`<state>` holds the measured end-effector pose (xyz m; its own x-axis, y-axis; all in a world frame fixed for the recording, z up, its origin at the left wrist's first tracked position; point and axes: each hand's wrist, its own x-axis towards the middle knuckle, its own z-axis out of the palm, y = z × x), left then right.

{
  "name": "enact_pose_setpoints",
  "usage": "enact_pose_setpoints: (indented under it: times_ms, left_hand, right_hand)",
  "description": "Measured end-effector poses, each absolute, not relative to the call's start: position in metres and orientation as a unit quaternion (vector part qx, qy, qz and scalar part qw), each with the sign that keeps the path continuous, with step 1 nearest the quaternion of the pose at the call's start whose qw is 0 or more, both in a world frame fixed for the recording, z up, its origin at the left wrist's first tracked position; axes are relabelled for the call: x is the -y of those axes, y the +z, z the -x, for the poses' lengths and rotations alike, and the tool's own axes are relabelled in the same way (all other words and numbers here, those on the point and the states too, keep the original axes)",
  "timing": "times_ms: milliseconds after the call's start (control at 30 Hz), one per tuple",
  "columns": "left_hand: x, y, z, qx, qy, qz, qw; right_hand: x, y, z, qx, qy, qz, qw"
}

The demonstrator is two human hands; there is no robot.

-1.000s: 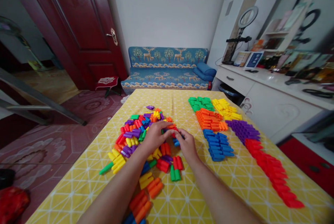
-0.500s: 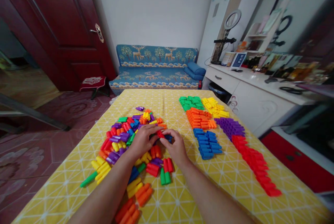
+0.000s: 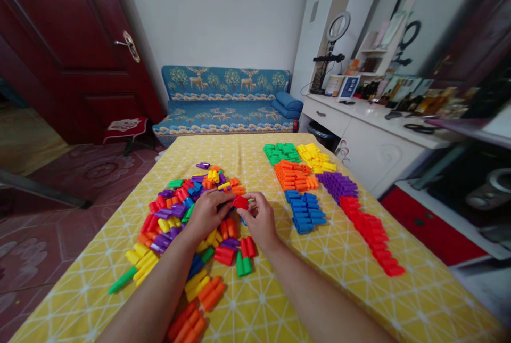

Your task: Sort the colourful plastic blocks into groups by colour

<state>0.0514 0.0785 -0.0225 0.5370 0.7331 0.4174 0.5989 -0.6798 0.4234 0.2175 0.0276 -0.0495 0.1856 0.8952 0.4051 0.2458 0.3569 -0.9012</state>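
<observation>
Over at the left hand's [image 3: 209,212] nine o'clock sprawls a mixed heap [image 3: 165,212]; its bent fingers meet a red piece [image 3: 240,202], gripping or not I can't tell. The right hand [image 3: 259,220] pinches that piece; blue pieces [image 3: 304,211] lie at its three o'clock.

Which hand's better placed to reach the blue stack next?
Right, I'd say: your right hand is nearer the blue stack, with bare cloth between, while your left hand is over the mixed pile.

You face a blue deer-patterned fabric sofa [image 3: 223,103] against a plain pale wall [image 3: 223,13], dark-red panelled door [image 3: 75,34] leftward.
</observation>
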Motion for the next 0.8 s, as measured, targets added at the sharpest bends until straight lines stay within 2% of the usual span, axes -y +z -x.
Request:
enact_pose_setpoints:
  times_ms: [267, 400, 500, 567, 700, 800]
  left_hand:
    - [-0.082, -0.024, -0.051, -0.368, 0.302, -0.873, 0.103]
    - [-0.083, -0.025, -0.051, -0.361, 0.308, -0.874, 0.103]
    - [-0.085, -0.027, -0.051, -0.356, 0.308, -0.876, 0.103]
    - [-0.086, -0.028, -0.05, -0.352, 0.309, -0.878, 0.098]
    - [-0.087, -0.029, -0.05, -0.348, 0.306, -0.882, 0.09]
    - [-0.087, -0.029, -0.05, -0.35, 0.308, -0.88, 0.09]
  right_hand:
    - [0.013, -0.016, -0.259, 0.589, 0.288, 0.485, 0.579]
    - [0.055, 0.001, -0.337, 0.605, 0.192, 0.552, 0.54]
    - [0.088, 0.008, -0.413, 0.603, 0.089, 0.627, 0.486]
    - [0.109, 0.009, -0.459, 0.609, 0.058, 0.671, 0.419]
    - [0.141, 0.002, -0.519, 0.621, 0.06, 0.72, 0.303]
    - [0.148, -0.009, -0.53, 0.637, 0.087, 0.717, 0.268]
